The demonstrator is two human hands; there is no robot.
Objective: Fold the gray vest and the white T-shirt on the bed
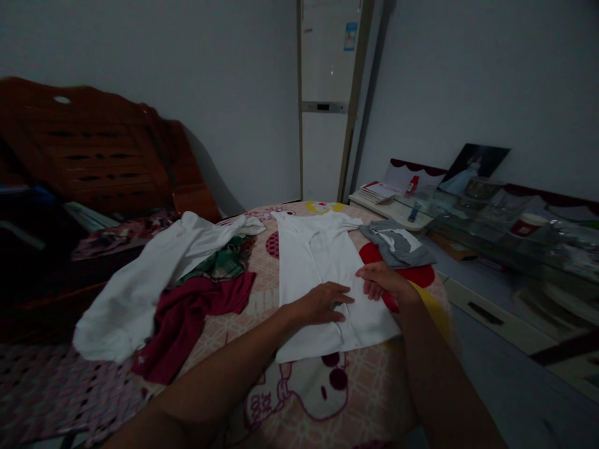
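Observation:
A white shirt (309,268) lies spread lengthwise on the round table, which has a patterned pink cloth (374,399). My left hand (325,302) rests on the middle of the shirt, its fingers spread apart. At the shirt's right edge is my right hand (381,280), touching the fabric; its fingers curl downward, and whether they pinch the cloth is not clear. A grey folded shirt (402,243) with a white print lies beyond my right hand. To the left are a white garment (135,293), a dark red one (187,312) and a green one (219,262), loosely heaped.
A wooden bench (93,149) stands at the left with cloths on it. A tall white cabinet unit (325,149) fills the back corner. Along the right runs a glass-topped stand (496,234) holding a paper cup (526,226), papers (377,191) and a photo (475,165).

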